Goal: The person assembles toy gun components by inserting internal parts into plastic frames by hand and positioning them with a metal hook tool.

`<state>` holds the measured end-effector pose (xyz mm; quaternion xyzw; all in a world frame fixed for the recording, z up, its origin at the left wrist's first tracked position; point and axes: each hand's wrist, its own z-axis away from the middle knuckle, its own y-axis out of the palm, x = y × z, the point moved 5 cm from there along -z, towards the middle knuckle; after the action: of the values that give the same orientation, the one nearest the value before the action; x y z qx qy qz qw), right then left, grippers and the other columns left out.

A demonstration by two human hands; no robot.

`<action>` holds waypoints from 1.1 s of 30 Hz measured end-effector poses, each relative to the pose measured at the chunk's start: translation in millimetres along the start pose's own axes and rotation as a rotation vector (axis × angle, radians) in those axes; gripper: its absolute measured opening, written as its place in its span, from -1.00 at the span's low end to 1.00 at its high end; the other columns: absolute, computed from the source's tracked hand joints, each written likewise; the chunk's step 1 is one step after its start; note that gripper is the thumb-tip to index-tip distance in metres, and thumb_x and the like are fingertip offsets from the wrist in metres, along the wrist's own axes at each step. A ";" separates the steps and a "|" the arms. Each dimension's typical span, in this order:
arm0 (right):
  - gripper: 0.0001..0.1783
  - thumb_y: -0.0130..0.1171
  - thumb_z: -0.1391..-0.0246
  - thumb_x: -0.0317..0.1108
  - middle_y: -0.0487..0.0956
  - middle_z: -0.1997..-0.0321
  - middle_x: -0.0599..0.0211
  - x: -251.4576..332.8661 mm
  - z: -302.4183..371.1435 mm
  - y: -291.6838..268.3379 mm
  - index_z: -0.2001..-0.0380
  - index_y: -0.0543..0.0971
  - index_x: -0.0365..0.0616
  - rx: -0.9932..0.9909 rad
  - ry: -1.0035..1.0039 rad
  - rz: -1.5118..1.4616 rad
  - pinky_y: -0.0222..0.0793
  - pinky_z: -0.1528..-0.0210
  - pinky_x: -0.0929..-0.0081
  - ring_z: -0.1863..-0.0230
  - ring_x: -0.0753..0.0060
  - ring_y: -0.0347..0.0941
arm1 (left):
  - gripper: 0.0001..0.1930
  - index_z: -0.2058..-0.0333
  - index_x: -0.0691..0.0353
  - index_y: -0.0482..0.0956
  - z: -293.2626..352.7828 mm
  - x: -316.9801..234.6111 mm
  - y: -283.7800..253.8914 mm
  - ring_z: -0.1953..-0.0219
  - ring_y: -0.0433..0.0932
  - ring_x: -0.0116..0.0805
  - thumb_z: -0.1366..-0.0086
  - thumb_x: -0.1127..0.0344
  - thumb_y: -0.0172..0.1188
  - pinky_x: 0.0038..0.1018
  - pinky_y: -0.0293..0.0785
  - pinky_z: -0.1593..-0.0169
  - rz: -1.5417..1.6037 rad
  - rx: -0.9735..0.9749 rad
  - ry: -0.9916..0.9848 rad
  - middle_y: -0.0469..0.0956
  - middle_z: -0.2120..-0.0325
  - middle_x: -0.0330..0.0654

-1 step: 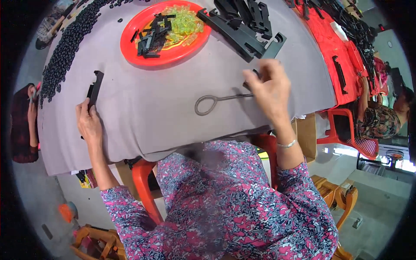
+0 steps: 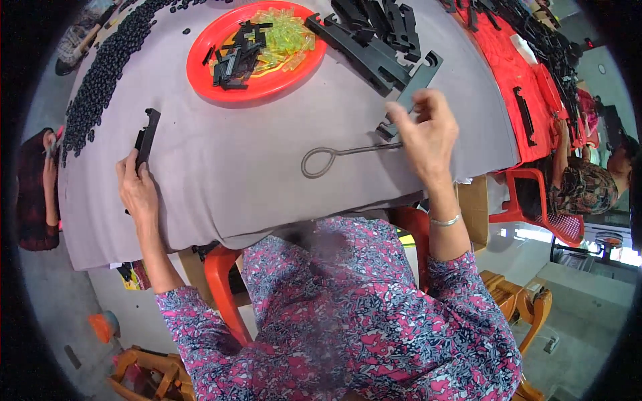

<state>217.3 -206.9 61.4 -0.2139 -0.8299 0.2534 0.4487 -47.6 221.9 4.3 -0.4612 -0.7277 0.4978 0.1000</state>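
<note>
My left hand (image 2: 138, 189) is closed around the lower end of a long black plastic piece (image 2: 148, 137) with notched edges, which points away from me. My right hand (image 2: 431, 137) hovers at the right, slightly blurred, its thumb and fingers apart and nothing visible between them. Just beyond its fingers lies a black notched plastic strip (image 2: 416, 83), its near end by the thumb. A metal rod with a looped end (image 2: 319, 162) rests on the grey cloth, its straight shank running toward my right hand, which hides the far tip.
A red oval plate (image 2: 207, 90) holds small black pieces (image 2: 239, 57) and yellow-green clear pieces (image 2: 287, 40). Several larger black parts (image 2: 368, 50) are heaped beyond my right hand. Small black pieces (image 2: 100, 87) line the far left edge. Other people work at both sides.
My right hand has shifted slightly to the right, uncovering more of the black strip and the rod's shank. My left hand stays in place with its piece.
</note>
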 end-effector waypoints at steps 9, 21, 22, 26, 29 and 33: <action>-0.31 0.41 0.11 -0.02 0.59 0.47 0.08 -36.3 -17.8 12.5 0.13 0.43 -0.41 0.120 0.340 0.099 0.49 0.28 0.21 0.45 0.14 0.55 | -0.62 0.00 0.36 0.55 32.1 -131.6 -25.3 0.06 0.55 -0.04 -0.17 0.55 0.25 -0.26 0.48 -0.02 0.307 -0.070 0.266 0.51 0.11 0.06; -0.68 -0.16 -0.19 -0.38 0.59 0.38 0.30 -11.0 -0.3 12.6 0.06 0.47 -0.24 0.319 0.367 -1.000 0.46 0.35 0.53 0.44 0.56 0.48 | -0.92 0.28 0.40 0.64 85.9 -195.5 -24.4 0.65 0.44 -0.61 -0.29 0.51 0.22 -0.59 0.38 0.56 1.056 0.342 -0.100 0.55 0.62 -0.26; -0.58 -0.14 -0.21 -0.23 0.60 0.39 0.32 2.0 6.0 20.9 0.01 0.49 -0.25 0.407 0.348 -0.913 0.43 0.36 0.57 0.42 0.59 0.49 | -0.83 0.33 0.41 0.62 86.4 -198.0 -24.2 0.68 0.41 -0.61 -0.37 0.39 0.17 -0.62 0.30 0.60 1.085 0.372 -0.064 0.54 0.61 -0.23; -0.68 -0.06 -0.23 -0.38 0.52 0.44 0.45 53.6 37.1 44.9 0.06 0.58 -0.27 0.722 0.341 -0.702 0.29 0.42 0.69 0.48 0.73 0.37 | -0.60 0.46 0.38 0.57 88.0 -186.2 -19.5 0.72 0.29 -0.64 -0.49 0.19 0.05 -0.63 0.12 0.66 1.270 0.257 -0.067 0.47 0.65 -0.24; -0.75 0.05 -0.21 -0.28 0.47 0.51 0.02 67.4 44.6 59.2 0.24 0.54 -0.27 0.876 0.024 -0.438 0.36 0.34 0.31 0.48 0.30 0.45 | -0.59 0.51 0.34 0.54 87.8 -163.7 -13.2 0.73 0.19 -0.65 -0.50 0.21 0.02 -0.61 0.06 0.65 1.268 0.145 -0.266 0.42 0.68 -0.28; -0.76 0.09 -0.18 -0.28 0.49 0.45 -0.04 77.3 52.0 65.7 0.27 0.55 -0.27 0.872 -0.210 -0.312 0.36 0.28 0.16 0.40 -0.03 0.45 | -0.80 0.37 0.38 0.60 80.8 -145.7 -17.7 0.67 0.19 -0.66 -0.37 0.35 0.14 -0.60 0.06 0.59 1.278 -0.028 -0.363 0.35 0.68 -0.42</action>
<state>142.2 -122.6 46.0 0.1485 -0.7092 0.5281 0.4429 -25.7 57.1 25.3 -0.7122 -0.3225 0.5194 -0.3450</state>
